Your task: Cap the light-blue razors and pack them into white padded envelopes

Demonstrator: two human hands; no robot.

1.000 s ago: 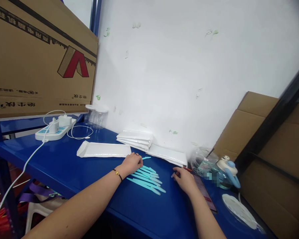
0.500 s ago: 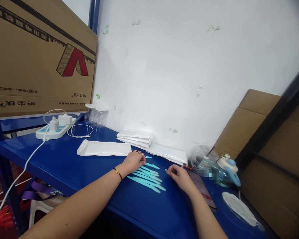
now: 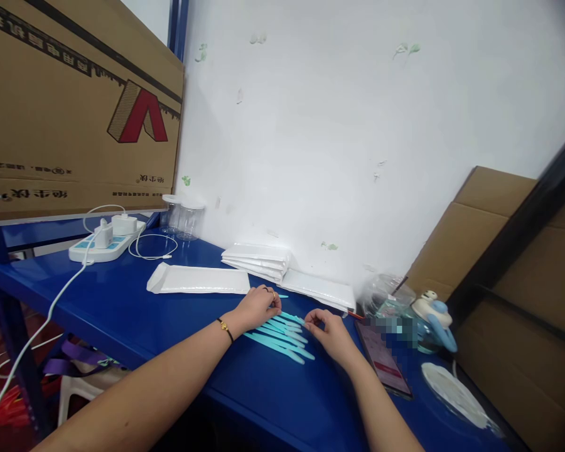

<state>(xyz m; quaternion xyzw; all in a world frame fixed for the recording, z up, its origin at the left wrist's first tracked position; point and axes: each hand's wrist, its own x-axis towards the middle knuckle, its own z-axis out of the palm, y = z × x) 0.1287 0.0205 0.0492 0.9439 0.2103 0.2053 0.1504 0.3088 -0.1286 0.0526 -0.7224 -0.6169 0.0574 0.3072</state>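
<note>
Pinched in my left hand (image 3: 258, 307) is one end of a slim turquoise eyebrow razor (image 3: 292, 317), held just above others like it. The fingers of my right hand (image 3: 328, 333) close together at the razor's other end; the small clear cap seen there earlier is now too hidden to make out. Several more turquoise razors (image 3: 282, 346) lie side by side on the blue table (image 3: 282, 402) below both hands. Part of another razor (image 3: 284, 296) shows just beyond my left fingertips.
A white padded mailer (image 3: 202, 280) lies left of my hands, and stacked mailers (image 3: 257, 258) rest against the wall. On the right are a phone (image 3: 386, 361), a clear plastic bag (image 3: 381, 295) and a lidded glass pot (image 3: 430, 326). A power strip (image 3: 101, 252) with cables sits left.
My right hand has moved left with the small clear piece, up to the razor's end. My left hand has shifted slightly right, holding the razor.
</note>
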